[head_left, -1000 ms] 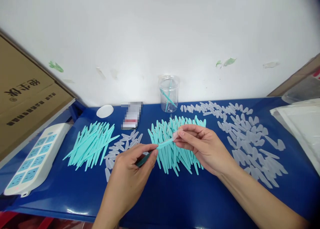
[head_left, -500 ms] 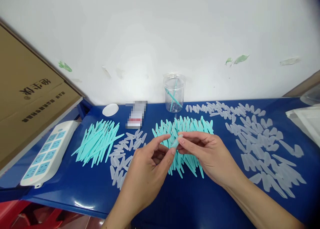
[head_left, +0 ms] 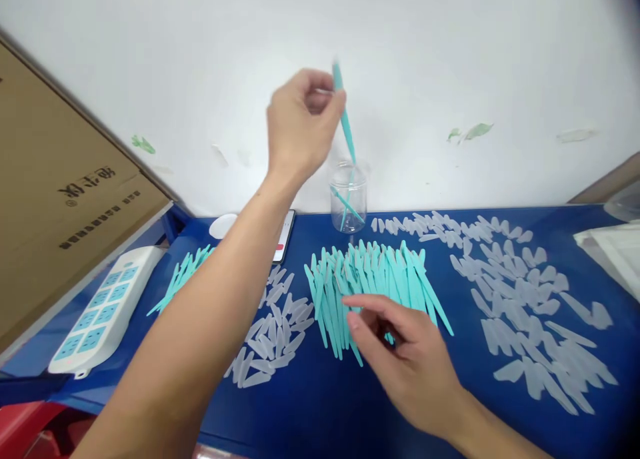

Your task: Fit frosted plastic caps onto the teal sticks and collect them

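And up goes the left hand (head_left: 304,115)! Half a second ago both hands are together low over the middle of the table, busy with one small piece between them; now they part, and the left is high against the white wall (head_left: 410,59), thumb and fingers pinching a teal stick (head_left: 347,131). The stick hangs steeply, its upper end blurred, its lower tip right at the mouth of the clear jar (head_left: 361,202) — whether that tip is already inside the rim, I can't quite tell from here. Two more sticks lie crossed inside the jar, so this one looks like a third to join them. The right hand (head_left: 413,362), meanwhile, stays low at the near edge of the middle stick pile (head_left: 395,272), forefinger and thumb slightly apart, the other fingers curled, nothing visible in its grip; whether it touches the pile is hard to say. What does the switch mean? The two-handed handling of this piece seems finished, I'd judge, and the work is at its putting-away stage, though plenty remains: loose sticks in the middle, clear sleeves spread at left (head_left: 273,342) and right (head_left: 520,292) — and the forearm now cuts across the left stick pile (head_left: 186,271).
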Available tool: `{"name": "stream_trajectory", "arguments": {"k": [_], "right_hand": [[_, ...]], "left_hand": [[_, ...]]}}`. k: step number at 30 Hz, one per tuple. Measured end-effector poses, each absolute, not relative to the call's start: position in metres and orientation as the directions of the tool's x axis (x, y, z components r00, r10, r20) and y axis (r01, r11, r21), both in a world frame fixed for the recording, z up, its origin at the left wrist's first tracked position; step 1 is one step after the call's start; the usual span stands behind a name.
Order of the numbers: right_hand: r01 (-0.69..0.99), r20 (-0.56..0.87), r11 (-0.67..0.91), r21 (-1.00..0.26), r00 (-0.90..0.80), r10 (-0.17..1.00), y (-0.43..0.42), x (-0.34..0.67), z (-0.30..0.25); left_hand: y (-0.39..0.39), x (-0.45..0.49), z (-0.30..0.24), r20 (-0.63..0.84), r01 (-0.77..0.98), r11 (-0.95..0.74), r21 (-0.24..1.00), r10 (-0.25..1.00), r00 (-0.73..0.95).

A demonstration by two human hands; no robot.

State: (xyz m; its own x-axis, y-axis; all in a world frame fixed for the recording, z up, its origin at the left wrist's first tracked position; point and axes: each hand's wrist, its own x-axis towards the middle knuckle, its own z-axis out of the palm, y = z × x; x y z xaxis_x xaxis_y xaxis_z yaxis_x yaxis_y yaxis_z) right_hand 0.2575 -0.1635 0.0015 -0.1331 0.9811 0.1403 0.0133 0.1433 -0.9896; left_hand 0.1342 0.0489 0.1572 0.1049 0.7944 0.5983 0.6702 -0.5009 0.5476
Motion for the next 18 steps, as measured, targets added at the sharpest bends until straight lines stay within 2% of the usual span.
{"name": "stream_trajectory", "arguments": {"k": [3,6,11,18], "right_hand": [[0.007,0.169,0.175,-0.984,-0.226,0.959,-0.167,0.253,-0.003],[0.036,0.24,0.254,-0.967,-0.222,0.945,-0.166,0.252,-0.004],[0.105,0.292,0.321,-0.941,-0.228,0.929,-0.164,0.252,0.0],[0.135,0.316,0.353,-0.926,-0.238,0.919,-0.164,0.253,0.001]], "left_hand": [[0.067,0.149,0.137,0.461,0.755,-0.434,0.492,0.865,0.197],[0.069,0.152,0.121,0.333,0.843,-0.379,0.381,0.907,0.258],[0.066,0.149,0.112,0.277,0.897,-0.326,0.297,0.929,0.246],[0.067,0.151,0.115,0.23,0.904,-0.336,0.265,0.932,0.28]]}}
